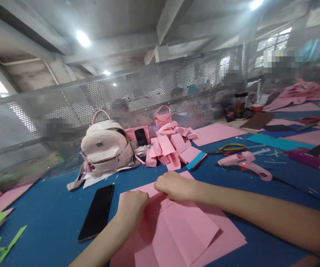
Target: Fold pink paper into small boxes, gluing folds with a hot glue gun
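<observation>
A creased pink sheet of paper (pixel 173 233) lies in front of me on top of more pink paper (pixel 227 233). At the sheet's far edge my left hand (pixel 133 205) is closed, its curled fingertips mostly hidden behind the paper. A little to the right, my right hand (pixel 173 185) is also closed and pinches the same edge. Fold lines run down the sheet towards me. Left of my left hand lies a black phone (pixel 97 211).
Ahead stand a pale backpack (pixel 107 144) and a heap of pink paper pieces (pixel 168 144) before a perforated metal screen (pixel 149 85). To the right are a pink glue gun (pixel 243 163) with its cord, yellow-handled scissors (pixel 231 148) and a purple device (pixel 313 161). Green paper strips (pixel 12 243) lie left.
</observation>
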Motion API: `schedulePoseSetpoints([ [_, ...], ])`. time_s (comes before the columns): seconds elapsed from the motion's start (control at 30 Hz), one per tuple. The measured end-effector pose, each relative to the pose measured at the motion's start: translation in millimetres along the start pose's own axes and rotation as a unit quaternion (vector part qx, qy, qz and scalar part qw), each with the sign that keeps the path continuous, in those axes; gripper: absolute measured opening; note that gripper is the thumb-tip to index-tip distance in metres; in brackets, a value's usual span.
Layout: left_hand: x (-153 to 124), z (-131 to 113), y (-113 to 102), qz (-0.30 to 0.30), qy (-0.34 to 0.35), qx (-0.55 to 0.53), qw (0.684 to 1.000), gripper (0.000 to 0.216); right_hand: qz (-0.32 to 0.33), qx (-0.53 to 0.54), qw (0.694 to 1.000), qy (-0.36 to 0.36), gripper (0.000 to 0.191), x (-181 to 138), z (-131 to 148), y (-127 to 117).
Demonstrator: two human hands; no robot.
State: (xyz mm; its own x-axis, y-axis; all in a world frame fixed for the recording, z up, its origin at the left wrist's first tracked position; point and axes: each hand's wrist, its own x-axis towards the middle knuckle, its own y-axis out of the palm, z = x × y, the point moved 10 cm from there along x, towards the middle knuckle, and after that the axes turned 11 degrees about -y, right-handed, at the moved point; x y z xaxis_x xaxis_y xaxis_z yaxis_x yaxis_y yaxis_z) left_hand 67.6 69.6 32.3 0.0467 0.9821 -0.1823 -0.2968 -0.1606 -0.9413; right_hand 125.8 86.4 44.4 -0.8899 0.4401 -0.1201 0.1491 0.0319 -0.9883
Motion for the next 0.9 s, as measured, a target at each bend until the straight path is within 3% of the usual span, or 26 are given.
schedulePoseSetpoints([
  [0.5,21,31,8,-0.057,-0.040,-0.073,0.995,0.017,-0.054,0.016,0.998,0.036,0.019,4,-25,5],
  [0.7,28,39,-8,-0.101,-0.034,-0.156,0.982,0.024,-0.105,0.043,0.993,0.044,0.015,9,-23,-3],
  [0.77,31,41,-14,-0.109,0.000,-0.239,0.965,0.025,-0.133,0.055,0.988,0.059,0.018,9,-26,-8],
  [0.9,34,45,-29,-0.117,0.101,-0.449,0.880,0.026,-0.172,0.087,0.976,0.105,0.017,6,-44,-12],
])
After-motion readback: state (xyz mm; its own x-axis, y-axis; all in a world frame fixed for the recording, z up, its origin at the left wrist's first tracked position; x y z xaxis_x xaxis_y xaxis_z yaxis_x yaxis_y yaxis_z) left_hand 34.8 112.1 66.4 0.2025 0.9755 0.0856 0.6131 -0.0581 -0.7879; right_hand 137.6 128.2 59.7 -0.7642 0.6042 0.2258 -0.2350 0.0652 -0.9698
